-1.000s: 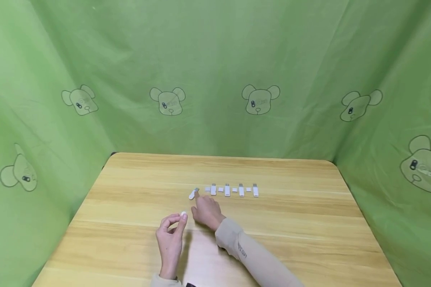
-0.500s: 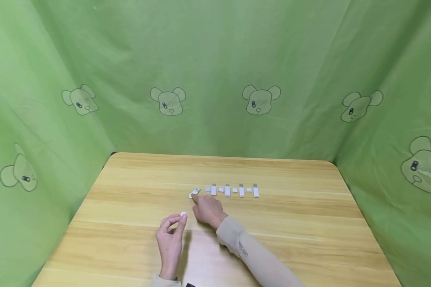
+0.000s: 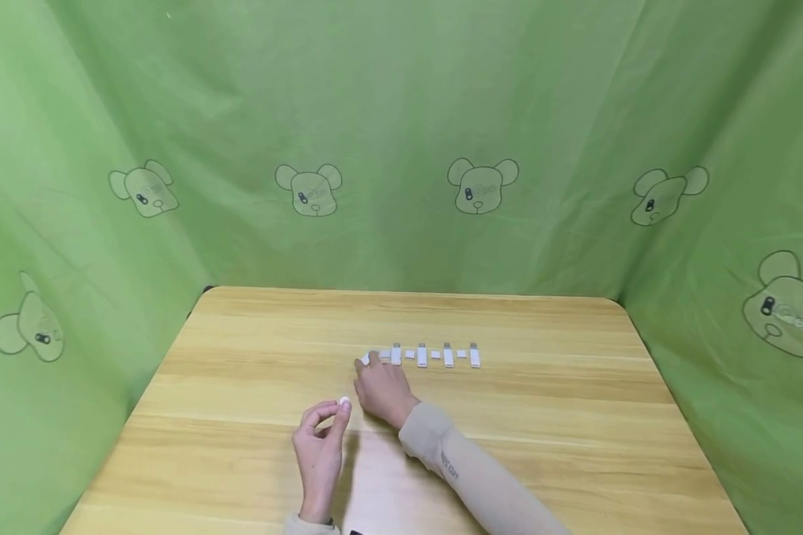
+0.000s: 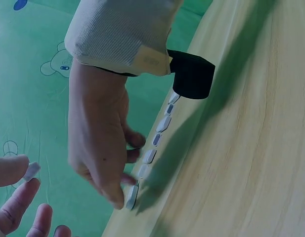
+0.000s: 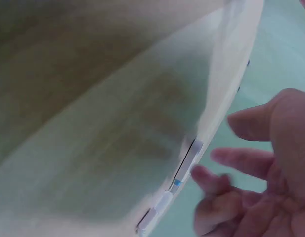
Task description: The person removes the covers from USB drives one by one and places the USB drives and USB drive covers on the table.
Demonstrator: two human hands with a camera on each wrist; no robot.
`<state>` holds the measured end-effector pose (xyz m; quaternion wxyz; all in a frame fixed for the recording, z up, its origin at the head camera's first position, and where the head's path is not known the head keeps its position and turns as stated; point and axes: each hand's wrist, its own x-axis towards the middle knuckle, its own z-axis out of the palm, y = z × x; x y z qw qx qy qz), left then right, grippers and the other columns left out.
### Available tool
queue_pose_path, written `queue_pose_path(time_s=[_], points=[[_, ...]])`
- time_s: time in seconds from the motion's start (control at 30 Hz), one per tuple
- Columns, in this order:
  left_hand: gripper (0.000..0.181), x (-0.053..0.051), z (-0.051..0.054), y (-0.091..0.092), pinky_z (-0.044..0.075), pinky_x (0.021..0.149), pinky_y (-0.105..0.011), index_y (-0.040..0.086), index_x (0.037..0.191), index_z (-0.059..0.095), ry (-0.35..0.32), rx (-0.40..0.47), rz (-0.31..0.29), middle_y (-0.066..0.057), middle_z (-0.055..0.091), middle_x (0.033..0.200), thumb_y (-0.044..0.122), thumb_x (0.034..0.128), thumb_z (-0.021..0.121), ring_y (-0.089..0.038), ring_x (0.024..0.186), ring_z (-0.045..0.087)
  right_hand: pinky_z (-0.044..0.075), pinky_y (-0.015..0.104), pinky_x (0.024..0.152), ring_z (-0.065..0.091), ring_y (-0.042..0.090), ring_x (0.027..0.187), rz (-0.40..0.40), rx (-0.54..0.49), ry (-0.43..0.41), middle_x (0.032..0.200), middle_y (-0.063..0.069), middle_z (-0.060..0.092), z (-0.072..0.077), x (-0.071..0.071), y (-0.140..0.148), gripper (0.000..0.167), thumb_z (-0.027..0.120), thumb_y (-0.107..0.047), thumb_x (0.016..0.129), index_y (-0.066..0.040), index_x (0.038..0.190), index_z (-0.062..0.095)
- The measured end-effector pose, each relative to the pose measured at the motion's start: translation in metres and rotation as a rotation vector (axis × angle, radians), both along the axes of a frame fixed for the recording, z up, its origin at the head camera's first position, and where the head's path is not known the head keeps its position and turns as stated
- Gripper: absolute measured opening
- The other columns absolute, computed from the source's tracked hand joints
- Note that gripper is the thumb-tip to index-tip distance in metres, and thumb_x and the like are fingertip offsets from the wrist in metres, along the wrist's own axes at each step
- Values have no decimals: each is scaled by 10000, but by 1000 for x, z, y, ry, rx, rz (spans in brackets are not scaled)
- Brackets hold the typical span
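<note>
My left hand [image 3: 320,449] is raised above the table and pinches a small white cap [image 4: 31,171] between thumb and fingertip. Over the left end of a row, my right hand [image 3: 383,390] reaches down with its fingertips spread about a white USB stick [image 4: 132,196], which lies tilted on the table. In the right wrist view the thumb [image 5: 248,123] stands apart from the stick; whether other fingertips touch it, I cannot tell. The fingers partly cover that stick in the head view.
To the right, white USB sticks [image 3: 422,357] with bare metal plugs pointing away alternate with small white caps [image 3: 436,355]. They lie on a wood-grain table [image 3: 542,431]. Green curtains [image 3: 401,111] with printed bear heads enclose the back and sides.
The right index finger was touching the leftmost USB stick, which turned slightly; now the right fingertips spread to either side of it. The left hand keeps its pinch on the cap, nearly still.
</note>
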<state>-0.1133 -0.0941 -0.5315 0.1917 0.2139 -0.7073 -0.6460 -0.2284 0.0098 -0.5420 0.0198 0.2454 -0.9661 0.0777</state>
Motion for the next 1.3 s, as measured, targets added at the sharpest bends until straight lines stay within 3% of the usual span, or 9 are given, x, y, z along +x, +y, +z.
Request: queue_pose_path(time_s=[0.13, 0.37, 0.57, 0.9, 1.13, 1.3], points=[[217, 0, -1, 0, 512, 791, -226, 30, 870, 747, 1, 2, 4, -111, 710, 1079, 239, 873, 805, -65, 987, 596, 555, 333, 533, 683, 241, 662, 18, 19, 43, 1355, 211, 632, 2, 3, -4, 448, 597, -324, 999, -79, 1374, 612], [227, 0, -1, 0, 513, 781, -224, 31, 860, 748, 1, 5, 8, -109, 711, 1074, 249, 870, 809, -68, 976, 602, 585, 364, 594, 716, 265, 761, -1, 63, 6, 1318, 154, 678, 8, 6, -4, 371, 557, -327, 1021, -68, 1246, 696], [216, 0, -1, 1, 519, 784, -226, 37, 877, 755, 0, -1, 8, -111, 714, 1082, 246, 869, 810, -73, 986, 601, 605, 375, 640, 750, 308, 883, -7, 52, -35, 1454, 147, 600, 7, 5, 0, 392, 512, -320, 1046, -85, 1327, 653], [228, -1, 0, 3, 519, 786, -229, 42, 908, 772, -7, -11, 0, -120, 711, 1109, 265, 874, 805, -87, 1003, 591, 618, 380, 700, 751, 308, 956, -4, 52, -51, 1486, 128, 576, 3, 2, 7, 432, 549, -339, 1029, -60, 1350, 623], [230, -1, -2, 1, 520, 791, -226, 46, 915, 771, -12, -16, 0, -111, 714, 1105, 271, 879, 801, -93, 1005, 593, 609, 368, 672, 744, 278, 851, -6, 41, -36, 1472, 131, 589, -1, 1, 10, 446, 570, -334, 1016, -37, 1346, 617], [233, -2, -1, 1, 519, 796, -235, 45, 914, 770, -19, -28, 1, -108, 716, 1099, 274, 880, 799, -89, 1005, 591, 609, 374, 658, 747, 292, 870, 1, 23, -27, 1454, 138, 604, -1, 1, 11, 417, 577, -308, 1011, -29, 1317, 633]])
